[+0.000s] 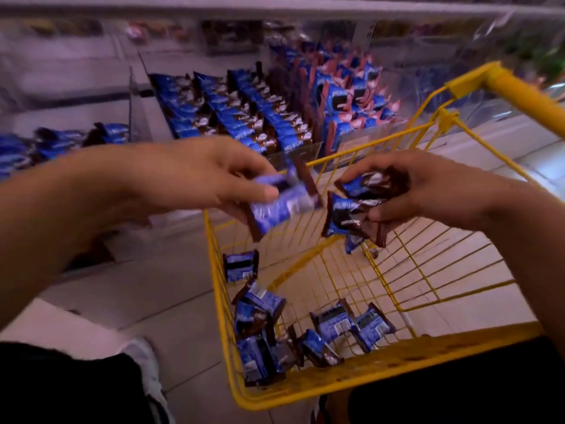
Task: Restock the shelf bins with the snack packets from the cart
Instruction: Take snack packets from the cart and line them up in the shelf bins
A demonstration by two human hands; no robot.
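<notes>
My left hand (pixel 195 175) pinches one blue and brown snack packet (pixel 282 203) above the left rim of the yellow wire cart (pixel 382 362); the packet is blurred. Just to its right, my right hand (pixel 422 188) grips a bunch of the same packets (pixel 354 209) over the cart. Several more packets (pixel 263 332) lie loose on the cart's floor, mostly at the near left. Behind the hands, a shelf bin (pixel 232 114) holds rows of matching blue packets standing in lines.
A bin (pixel 345 99) of blue and pink packets stands to the right of the filled rows, another blue-packet bin (pixel 46 142) to the left. The cart's yellow handle (pixel 526 96) rises at the far right. Tiled floor lies beneath, my shoe (pixel 143 356) at lower left.
</notes>
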